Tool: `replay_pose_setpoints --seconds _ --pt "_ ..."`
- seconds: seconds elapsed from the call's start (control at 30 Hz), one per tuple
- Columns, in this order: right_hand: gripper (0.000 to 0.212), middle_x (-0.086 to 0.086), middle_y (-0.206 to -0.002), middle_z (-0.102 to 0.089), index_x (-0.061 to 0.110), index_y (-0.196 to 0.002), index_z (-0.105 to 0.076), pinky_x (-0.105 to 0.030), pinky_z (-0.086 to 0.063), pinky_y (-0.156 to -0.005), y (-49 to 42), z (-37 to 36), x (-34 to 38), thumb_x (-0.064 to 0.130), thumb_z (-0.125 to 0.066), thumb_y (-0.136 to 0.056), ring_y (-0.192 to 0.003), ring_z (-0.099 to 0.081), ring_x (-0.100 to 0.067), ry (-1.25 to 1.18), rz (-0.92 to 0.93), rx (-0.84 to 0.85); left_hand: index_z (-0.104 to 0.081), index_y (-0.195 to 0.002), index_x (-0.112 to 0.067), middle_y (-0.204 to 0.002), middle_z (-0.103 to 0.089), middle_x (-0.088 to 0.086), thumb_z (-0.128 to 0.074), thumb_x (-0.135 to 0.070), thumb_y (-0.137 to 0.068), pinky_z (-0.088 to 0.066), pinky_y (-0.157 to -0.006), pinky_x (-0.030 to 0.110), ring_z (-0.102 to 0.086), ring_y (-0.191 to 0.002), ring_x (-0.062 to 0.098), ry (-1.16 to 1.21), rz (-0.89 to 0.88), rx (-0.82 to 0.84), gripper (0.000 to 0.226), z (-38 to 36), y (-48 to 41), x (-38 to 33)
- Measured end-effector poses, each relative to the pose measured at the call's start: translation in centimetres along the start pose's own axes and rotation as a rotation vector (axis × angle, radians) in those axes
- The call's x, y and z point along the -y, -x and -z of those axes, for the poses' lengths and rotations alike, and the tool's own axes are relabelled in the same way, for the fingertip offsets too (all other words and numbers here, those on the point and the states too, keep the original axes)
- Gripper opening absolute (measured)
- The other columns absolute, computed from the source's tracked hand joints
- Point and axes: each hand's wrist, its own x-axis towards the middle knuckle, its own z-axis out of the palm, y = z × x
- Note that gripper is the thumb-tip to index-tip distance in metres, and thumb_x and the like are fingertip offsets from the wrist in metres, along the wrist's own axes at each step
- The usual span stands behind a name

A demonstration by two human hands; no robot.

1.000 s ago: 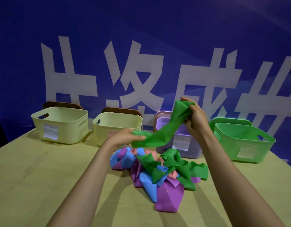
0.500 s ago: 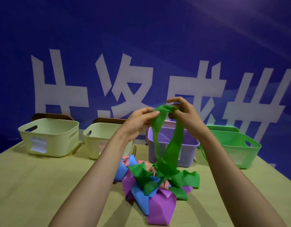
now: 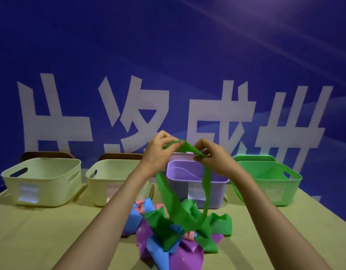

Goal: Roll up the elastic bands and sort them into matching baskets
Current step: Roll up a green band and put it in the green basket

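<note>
Now left hand (image 3: pixel 158 152), right hand (image 3: pixel 212 155) pinch green band (image 3: pixel 166 193) top; long axis hangs 6 o'clock; green basket (image 3: pixel 275 191) 3 o'clock.

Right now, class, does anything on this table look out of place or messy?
Yes: the bands lie in a tangled heap on the table. The green band gripped by the left hand and right hand hangs into that heap. The baskets stand upright in a row.

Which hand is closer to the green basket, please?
Right. The right hand pinches the green band just left of the green basket; the left hand grips it farther left.
</note>
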Motion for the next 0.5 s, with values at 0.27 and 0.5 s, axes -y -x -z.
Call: replay_pose_setpoints --seconds 0.27,0.5 --pt "0.009 -0.010 -0.082 -0.064 0.010 -0.080 -0.061 -0.025 -0.047 -0.062 2.8 -3.2 -6.5 0.006 -0.069 -0.082 -0.067 -0.057 -0.018 -0.177 -0.396 -0.133 -0.067 -0.077 -0.025 -0.082 -0.067 -0.005 -0.051 -0.033 -0.097 -0.046 -0.078 0.027 -0.061 -0.083 0.012 0.334 0.358 -0.288 0.027 1.3 -0.9 2.9" --pt "0.008 -0.012 -0.073 -0.071 0.002 -0.091 -0.065 -0.025 -0.058 -0.056 4.4 1.1 -4.2 0.008 -0.060 -0.088 -0.061 -0.069 -0.017 -1.143 -0.679 0.004 -0.066 -0.087 -0.010 -0.087 -0.065 0.008 -0.060 -0.018 -0.092 -0.041 -0.077 0.030 -0.056 -0.084 0.020 0.135 0.435 -0.313 0.011 2.8 1.7 7.5"
